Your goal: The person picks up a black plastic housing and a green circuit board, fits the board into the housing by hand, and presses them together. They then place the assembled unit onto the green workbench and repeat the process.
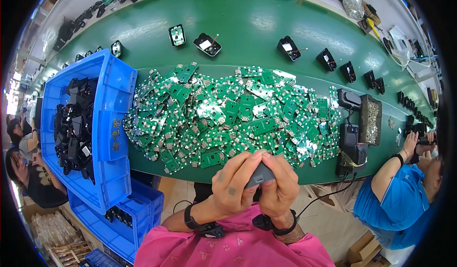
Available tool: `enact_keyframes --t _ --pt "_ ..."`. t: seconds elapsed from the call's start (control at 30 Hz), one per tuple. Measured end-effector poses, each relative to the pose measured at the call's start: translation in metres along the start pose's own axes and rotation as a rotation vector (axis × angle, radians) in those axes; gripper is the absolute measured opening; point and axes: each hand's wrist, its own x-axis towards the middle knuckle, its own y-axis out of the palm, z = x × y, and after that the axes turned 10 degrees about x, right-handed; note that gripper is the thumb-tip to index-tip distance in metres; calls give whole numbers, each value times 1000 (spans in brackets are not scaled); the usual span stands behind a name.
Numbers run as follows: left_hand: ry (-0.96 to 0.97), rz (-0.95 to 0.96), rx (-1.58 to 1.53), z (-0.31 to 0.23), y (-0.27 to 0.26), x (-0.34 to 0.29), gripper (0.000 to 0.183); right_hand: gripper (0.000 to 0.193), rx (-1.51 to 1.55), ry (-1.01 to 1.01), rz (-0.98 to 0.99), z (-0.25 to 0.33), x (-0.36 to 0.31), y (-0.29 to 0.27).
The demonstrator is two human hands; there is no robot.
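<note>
Close to my body, at the table's near edge, both hands hold a small dark grey plastic case [260, 174] with a small port in the end that faces me. My left hand [231, 181] grips its left side and my right hand [282, 180] its right side. The fingertips of both hands meet over the case's far end and hide it. Just beyond them spreads a large heap of green circuit boards [243, 117]. Each wrist wears a black strap with a small device on it.
A blue crate [112, 171] of black housings [74, 129] stands left. Open black housings [208, 44] with wires line the green table [247, 24]. On the right are a black powered device [353, 145] and a tray of small metal parts [371, 121]. A co-worker in blue [395, 195] sits right.
</note>
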Motion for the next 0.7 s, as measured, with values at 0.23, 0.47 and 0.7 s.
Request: enact_keyframes --t 0.23,0.47,0.7 --pt "-686 211 -412 -4 -13 20 37 75 242 347 82 5 2 -6" --pt "-1025 226 -951 15 -13 28 35 73 75 211 172 8 6 0" --pt "-794 261 -586 15 -8 16 57 57 -37 211 46 9 1 3"
